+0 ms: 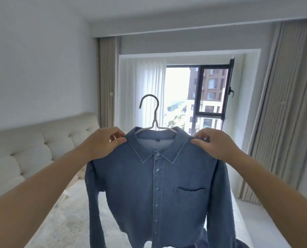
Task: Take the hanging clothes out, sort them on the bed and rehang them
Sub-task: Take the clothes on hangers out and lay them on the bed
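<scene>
A blue denim shirt [156, 190] hangs buttoned on a white hanger [153, 120] whose hook stands upright above the collar. I hold the shirt up in front of me over the bed [66, 217]. My left hand [104, 142] pinches the shirt's left shoulder beside the collar. My right hand [211, 142] pinches the opposite shoulder. The sleeves hang straight down and the hem reaches the bottom of the view. A dark piece of cloth [244, 245] shows at the bottom right, mostly hidden.
A tufted cream headboard [41, 142] runs along the left wall. Straight ahead is a window [195, 97] with sheer curtains, and beige drapes [283, 111] hang at the right. The white bed cover lies below the shirt.
</scene>
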